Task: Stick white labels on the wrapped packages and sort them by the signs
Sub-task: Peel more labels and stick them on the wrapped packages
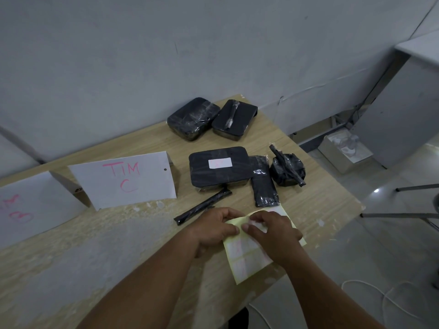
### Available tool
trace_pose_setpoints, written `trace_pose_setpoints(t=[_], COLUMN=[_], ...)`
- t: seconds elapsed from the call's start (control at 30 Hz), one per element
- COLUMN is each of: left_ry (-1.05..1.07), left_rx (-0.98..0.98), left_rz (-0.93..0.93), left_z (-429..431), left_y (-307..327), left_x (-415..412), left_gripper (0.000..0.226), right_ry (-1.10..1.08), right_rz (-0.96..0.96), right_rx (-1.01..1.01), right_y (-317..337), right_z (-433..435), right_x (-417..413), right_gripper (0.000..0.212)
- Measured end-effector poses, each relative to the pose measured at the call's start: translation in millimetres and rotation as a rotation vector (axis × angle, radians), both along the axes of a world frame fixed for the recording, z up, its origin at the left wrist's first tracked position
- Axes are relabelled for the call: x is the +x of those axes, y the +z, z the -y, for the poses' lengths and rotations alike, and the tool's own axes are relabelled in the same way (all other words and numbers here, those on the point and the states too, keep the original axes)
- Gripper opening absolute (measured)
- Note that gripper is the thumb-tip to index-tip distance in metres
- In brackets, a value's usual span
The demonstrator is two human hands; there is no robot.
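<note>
A yellow-backed label sheet lies near the table's front right. My left hand pinches its bent upper edge, and my right hand pinches a white label at the same spot. Behind them several black wrapped packages sit on the table: a flat one bearing a white label, a narrow one, a round lump, a thin stick, and two at the back. A white sign reading "TIM C" stands to the left, with another sign at the far left.
The wooden table ends close on the right, against a grey wall. On the floor to the right stand a white box, chair legs and a white cable.
</note>
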State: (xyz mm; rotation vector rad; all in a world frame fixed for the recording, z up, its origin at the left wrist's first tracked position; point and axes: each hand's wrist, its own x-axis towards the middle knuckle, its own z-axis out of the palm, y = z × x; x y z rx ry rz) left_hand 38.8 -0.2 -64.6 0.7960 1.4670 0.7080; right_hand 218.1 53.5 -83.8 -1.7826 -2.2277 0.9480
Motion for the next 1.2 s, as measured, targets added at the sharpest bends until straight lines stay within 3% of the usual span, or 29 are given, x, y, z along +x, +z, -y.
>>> trace_pose_setpoints(t=[0.1, 0.33, 0.57, 1.2], left_ry=[-0.027, 0.039, 0.042, -0.028], left_rx=[0.072, 0.087, 0.039, 0.062], left_rz=[-0.071, -0.156, -0.098, -0.142], left_z=[0.1, 3.5, 4.9, 6.6], left_y=[1.4, -4.3, -5.9, 0.6], left_x=[-0.4, -4.6, -3.4, -3.3], left_gripper=[0.042, 0.026, 0.047, 0.058], right_ry=[0.0, 0.003, 0.056, 0.074], right_rz=[-0.027, -0.001, 0.071, 0.018], right_rx=[-0.002, 0.016, 0.067, 0.043], right_y=[0.4, 3.4, 1.3, 5.4], right_z=[1.5, 3.5, 7.5, 4.9], right_x=[-0.3, -2.2, -5.1, -11.6], right_gripper=[0.04, 0.043, 0.048, 0.02])
